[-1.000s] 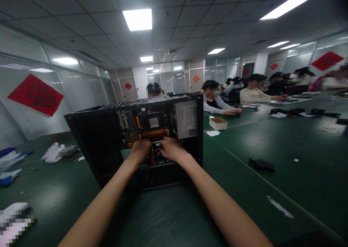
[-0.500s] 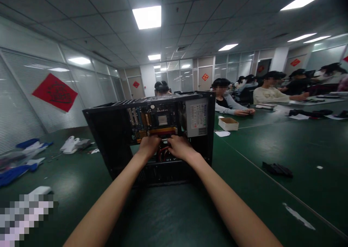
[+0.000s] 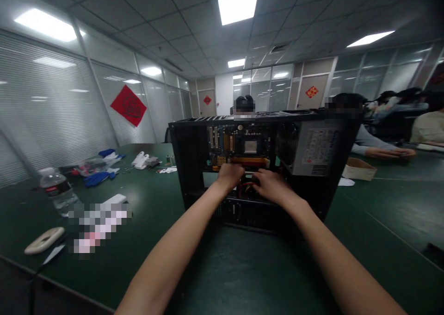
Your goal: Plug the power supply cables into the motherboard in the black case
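Note:
An open black computer case (image 3: 243,215) stands on the green table in front of me, its inside facing me. Within it are a motherboard (image 3: 225,137) with a square silver processor (image 3: 250,146), yellow and red memory slots (image 3: 249,161), and a grey power supply (image 3: 314,151) at the right. My left hand (image 3: 231,176) is closed at the board's lower edge, just below the memory slots. Beside it, my right hand (image 3: 272,185) is closed too, its fingers bent inward. Red and black cables (image 3: 247,190) hang between the hands. Whatever the fingertips grip is hidden.
On the left are a water bottle (image 3: 59,192), a white oval object (image 3: 45,241) and blue cloth-like items (image 3: 99,178). Small parts (image 3: 144,160) lie farther back. A cardboard box (image 3: 359,168) sits right of the case, near another person's hands (image 3: 391,152).
My view has swung left, so the case and both hands appear farther right and the bottle has come into sight. The hands stay at the same spot below the memory slots.

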